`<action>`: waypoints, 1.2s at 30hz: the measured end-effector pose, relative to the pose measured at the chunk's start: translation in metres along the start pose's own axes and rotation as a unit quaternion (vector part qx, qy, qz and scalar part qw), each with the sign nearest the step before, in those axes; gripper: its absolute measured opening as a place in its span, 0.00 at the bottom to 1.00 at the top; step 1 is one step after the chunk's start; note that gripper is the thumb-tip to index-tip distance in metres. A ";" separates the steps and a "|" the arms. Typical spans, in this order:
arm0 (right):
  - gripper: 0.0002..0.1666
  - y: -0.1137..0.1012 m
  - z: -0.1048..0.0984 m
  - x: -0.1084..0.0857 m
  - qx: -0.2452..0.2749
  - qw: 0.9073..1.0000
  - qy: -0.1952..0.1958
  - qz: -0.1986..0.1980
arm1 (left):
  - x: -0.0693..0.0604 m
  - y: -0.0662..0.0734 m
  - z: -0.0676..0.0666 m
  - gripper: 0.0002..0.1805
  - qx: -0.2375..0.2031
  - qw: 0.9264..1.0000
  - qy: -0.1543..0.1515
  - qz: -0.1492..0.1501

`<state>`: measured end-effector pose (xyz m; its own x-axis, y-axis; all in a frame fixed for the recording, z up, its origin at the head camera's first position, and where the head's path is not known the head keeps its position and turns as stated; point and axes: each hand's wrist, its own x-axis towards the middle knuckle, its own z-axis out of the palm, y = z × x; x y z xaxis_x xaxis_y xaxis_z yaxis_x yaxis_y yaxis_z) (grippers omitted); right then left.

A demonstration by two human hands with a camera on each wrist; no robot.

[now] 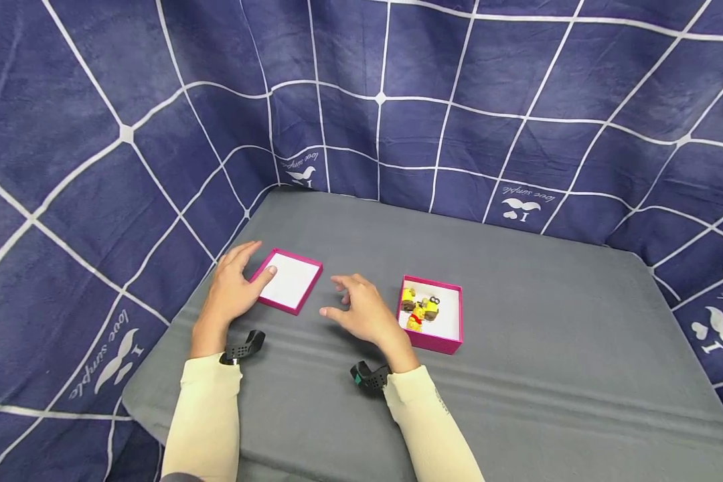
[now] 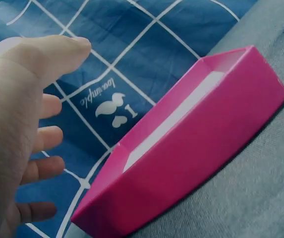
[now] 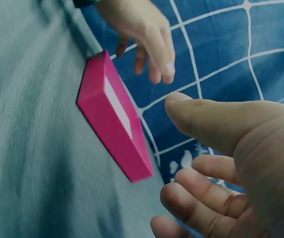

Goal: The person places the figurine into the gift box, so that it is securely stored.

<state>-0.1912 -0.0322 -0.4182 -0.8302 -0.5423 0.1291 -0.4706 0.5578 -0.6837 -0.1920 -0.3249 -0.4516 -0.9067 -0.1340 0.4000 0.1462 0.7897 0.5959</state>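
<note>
A shallow pink box lid or tray (image 1: pixel 289 281) with a white inside lies open side up on the grey surface. My left hand (image 1: pixel 233 284) hovers at its left edge, thumb over the near left part, fingers spread and holding nothing. To the right of the lid is my right hand (image 1: pixel 364 309), its fingers loosely bent and apart from it, with nothing held. Beyond that hand stands a pink box (image 1: pixel 435 339) with a white inside. In it are yellow toy figures: a bear in a red top (image 1: pixel 416 320) and two goggled figures, one being this one (image 1: pixel 432 309).
The grey cloth-covered table (image 1: pixel 548 348) has soft creases along its front. A blue curtain with white grid lines (image 1: pixel 458 80) hangs behind it and on the left. Black camera bands (image 1: pixel 370 376) sit on both wrists.
</note>
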 end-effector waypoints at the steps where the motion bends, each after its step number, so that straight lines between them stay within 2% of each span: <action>1: 0.38 0.000 0.003 0.002 0.011 1.000 0.000 0.006 | -0.001 -0.001 0.001 0.37 0.004 1.000 -0.005 -0.009; 6: 0.39 0.003 0.021 0.009 0.068 0.997 -0.009 0.035 | -0.008 -0.006 0.005 0.38 0.018 0.998 -0.021 -0.049; 11: 0.40 0.007 0.038 0.013 0.109 0.991 -0.012 0.075 | -0.013 -0.007 0.009 0.38 0.025 0.997 -0.024 -0.067; 15: 0.41 0.006 0.048 0.014 0.122 0.988 -0.019 0.098 | -0.015 -0.007 0.013 0.40 0.031 0.994 -0.049 -0.089; 18: 0.42 0.004 0.053 0.018 0.118 0.988 -0.027 0.100 | -0.014 -0.008 0.014 0.40 0.033 0.992 -0.064 -0.103; 27: 0.44 0.002 0.059 0.033 0.117 0.988 -0.042 0.090 | -0.009 -0.013 0.009 0.37 0.040 0.990 -0.088 -0.105; 36: 0.47 -0.001 0.056 0.036 0.129 0.986 -0.051 0.090 | -0.005 -0.008 0.007 0.37 0.032 0.989 -0.097 -0.110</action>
<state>-0.2039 -0.0870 -0.4530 -0.8531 -0.5163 -0.0757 -0.2146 0.4794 -0.8510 -0.1916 -0.3268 -0.4632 -0.9735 -0.1947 0.1203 -0.0835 0.7916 0.6053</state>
